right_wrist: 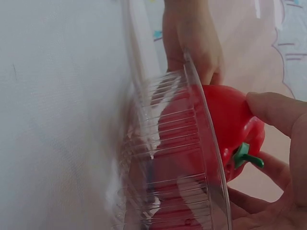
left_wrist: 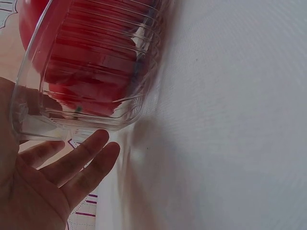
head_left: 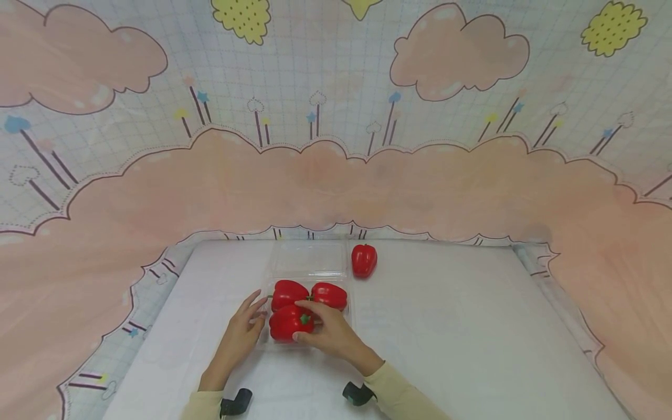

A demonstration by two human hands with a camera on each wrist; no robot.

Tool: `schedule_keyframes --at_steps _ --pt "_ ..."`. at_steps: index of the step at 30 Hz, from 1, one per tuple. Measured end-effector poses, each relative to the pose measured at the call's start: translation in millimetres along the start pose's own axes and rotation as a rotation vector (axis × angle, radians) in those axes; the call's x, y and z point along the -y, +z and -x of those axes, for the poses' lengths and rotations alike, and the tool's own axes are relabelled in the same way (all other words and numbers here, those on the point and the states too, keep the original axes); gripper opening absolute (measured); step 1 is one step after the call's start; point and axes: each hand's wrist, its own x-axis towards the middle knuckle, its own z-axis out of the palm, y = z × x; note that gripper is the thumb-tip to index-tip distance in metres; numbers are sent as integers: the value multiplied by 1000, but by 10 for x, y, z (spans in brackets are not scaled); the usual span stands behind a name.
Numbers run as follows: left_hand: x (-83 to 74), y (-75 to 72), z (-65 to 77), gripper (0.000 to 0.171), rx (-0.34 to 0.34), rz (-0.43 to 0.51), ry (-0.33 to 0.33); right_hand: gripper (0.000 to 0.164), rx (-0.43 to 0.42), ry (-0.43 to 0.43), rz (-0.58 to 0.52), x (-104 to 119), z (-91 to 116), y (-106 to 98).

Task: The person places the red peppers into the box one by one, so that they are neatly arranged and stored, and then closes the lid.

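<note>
A clear plastic clamshell box [head_left: 350,315] lies with its lid [head_left: 310,258] folded back. Inside it, two red bell peppers sit toward the back, one on the left [head_left: 289,290] and one on the right [head_left: 331,295]. My right hand [head_left: 335,332] grips the front bell pepper [head_left: 286,324] between thumb and fingers, its green stem turned toward that hand. In the right wrist view this pepper [right_wrist: 230,112] rises above the box's rim. Beside the box's left wall is my left hand [head_left: 242,333], its fingers extended; the left wrist view shows the fingertips [left_wrist: 100,138] right at the ribbed plastic.
Another red bell pepper [head_left: 364,261] stands on the white table [head_left: 446,326], right of the lid. A patterned cloth [head_left: 336,186] with clouds hangs behind the table and along its sides. Dark wrist mounts [head_left: 358,394] show at both sleeves.
</note>
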Motion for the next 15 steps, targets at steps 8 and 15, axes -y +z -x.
schedule_keyframes --at_steps 8,15 --pt "2 -3 -5 46 12 -1 -4 67 -3 35 26 20 -7 -3" --pt "-5 4 -4 47 13 5 -8 67 -32 17 106 17 -12 3"
